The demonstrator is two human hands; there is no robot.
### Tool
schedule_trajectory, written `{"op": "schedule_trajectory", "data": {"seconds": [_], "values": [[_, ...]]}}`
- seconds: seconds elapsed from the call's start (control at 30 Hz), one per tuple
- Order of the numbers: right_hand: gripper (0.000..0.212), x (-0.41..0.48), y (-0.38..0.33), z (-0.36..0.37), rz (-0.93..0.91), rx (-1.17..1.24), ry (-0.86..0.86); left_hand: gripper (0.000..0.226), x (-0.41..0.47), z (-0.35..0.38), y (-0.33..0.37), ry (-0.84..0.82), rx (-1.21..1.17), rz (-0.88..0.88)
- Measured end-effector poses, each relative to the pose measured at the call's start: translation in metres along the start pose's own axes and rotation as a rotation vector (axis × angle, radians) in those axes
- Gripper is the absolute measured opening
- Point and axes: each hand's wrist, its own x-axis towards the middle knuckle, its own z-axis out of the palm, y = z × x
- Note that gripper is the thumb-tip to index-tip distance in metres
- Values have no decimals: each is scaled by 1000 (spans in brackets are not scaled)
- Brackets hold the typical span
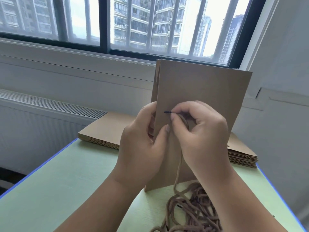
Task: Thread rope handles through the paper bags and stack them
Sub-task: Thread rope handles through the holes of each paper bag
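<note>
Green table (66, 181) by the window (80, 19): we thread a handle.
Our left hand (143, 136) grips the upright paper bag (200, 86) by its edge; our right hand (205, 136) pinches the rope (178, 166) near its tip. We should feed it straight.

Single head-worn wide-angle view, facing forward and slightly down, close above a pale green blue-edged tabletop (58, 181), black-framed barred window (105, 22) straight ahead.

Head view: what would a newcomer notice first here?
The upright brown paper bag at centre, its left edge gripped by the left hand while the right hand pinches a rope just behind its dark tip against the bag's face. Below right, a tangle of brown ropes lies on the green table; flat bags are stacked behind.
</note>
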Motion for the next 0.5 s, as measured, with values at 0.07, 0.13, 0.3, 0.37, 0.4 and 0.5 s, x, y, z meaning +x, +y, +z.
{"op": "schedule_trajectory", "data": {"seconds": [0.07,0.13,0.3,0.37,0.4,0.5], "values": [[12,0,0,1,-1,-6,-5,51,0,0,0,-3,-2,7],[11,0,0,2,-11,-11,-7,51,-1,0,1,-14,-12,27],[12,-2,-1,1,-28,4,-9,45,0,1,-1,-84,-58,56],[11,-3,0,0,-16,53,-11,40,0,-1,1,-119,-109,88],[11,-4,2,-1,-10,81,-14,41,0,-1,2,-125,-145,96],[10,-7,5,-3,-2,127,-24,49,1,-1,1,-136,-215,84]]}}
